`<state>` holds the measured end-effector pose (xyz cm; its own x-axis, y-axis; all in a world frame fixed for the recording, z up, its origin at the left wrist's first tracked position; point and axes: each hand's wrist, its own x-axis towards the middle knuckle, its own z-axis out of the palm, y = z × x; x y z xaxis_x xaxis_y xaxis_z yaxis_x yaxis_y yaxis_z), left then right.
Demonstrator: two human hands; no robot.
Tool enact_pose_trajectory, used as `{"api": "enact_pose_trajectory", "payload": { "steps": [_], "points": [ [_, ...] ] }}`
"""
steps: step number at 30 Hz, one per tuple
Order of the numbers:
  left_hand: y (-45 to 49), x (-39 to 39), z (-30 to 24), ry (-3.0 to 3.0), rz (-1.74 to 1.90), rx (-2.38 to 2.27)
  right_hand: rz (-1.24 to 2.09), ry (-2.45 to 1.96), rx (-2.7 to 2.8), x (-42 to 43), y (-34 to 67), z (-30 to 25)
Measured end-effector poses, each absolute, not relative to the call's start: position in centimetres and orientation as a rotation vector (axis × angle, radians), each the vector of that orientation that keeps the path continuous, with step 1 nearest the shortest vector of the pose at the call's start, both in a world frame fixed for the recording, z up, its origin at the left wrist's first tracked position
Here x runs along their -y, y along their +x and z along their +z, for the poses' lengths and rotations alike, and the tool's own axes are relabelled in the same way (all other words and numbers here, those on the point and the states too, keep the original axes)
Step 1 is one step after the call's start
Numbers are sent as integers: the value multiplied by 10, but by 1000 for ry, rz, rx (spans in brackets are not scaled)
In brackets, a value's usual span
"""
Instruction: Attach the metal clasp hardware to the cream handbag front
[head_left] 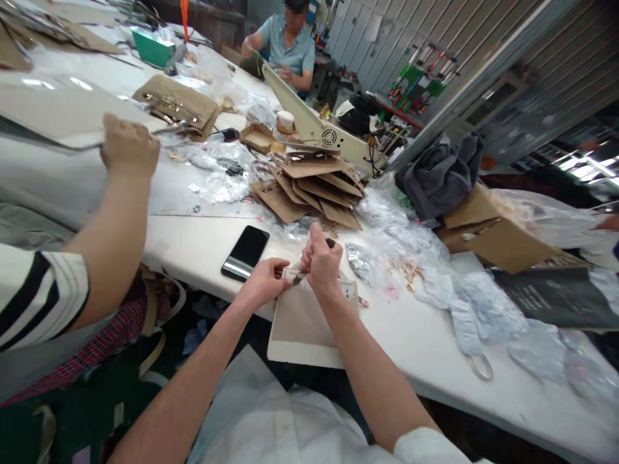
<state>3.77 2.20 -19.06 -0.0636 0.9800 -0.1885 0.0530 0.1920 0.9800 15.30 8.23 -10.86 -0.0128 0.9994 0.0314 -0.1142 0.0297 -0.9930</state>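
Observation:
My left hand (265, 278) pinches the top edge of a tan flat panel (300, 317) that lies on a white board at the table's near edge. My right hand (320, 260) is closed in a fist around a dark-handled tool (330, 243), whose tip (298, 278) presses down at the panel's top edge beside my left fingers. A black phone (245, 252) lies just left of my hands. Small gold metal fittings (407, 269) are scattered to the right.
A co-worker's arm in a striped sleeve (39, 293) reaches from the left, the hand (128, 145) gripping a grey sheet. Stacked brown panels (309, 190), crumpled plastic bags (488, 312), a cardboard box (498, 235), grey cloth (442, 171) crowd the table. Another person (289, 48) sits at the far end.

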Motion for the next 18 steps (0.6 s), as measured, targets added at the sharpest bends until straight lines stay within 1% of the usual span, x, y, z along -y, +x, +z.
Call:
{"api": "enact_pose_trajectory", "payload": {
  "steps": [3,5,8,12,18],
  "points": [
    [35,-20,-188,1117,1094,-1361,1006,-1048,1313,-52,160,-114],
    [32,-19,-184,1136,1097,-1343,940,-1017,1419,-38,166,-115],
    [28,-17,-181,1105,1087,-1283,973,-992,1435,-36,171,-112],
    [29,-16,-181,1114,1076,-1298,1047,-967,1261,-49,172,-106],
    [28,-20,-183,1131,1048,-1300,1027,-953,1288,-45,162,-116]
  ]
}}
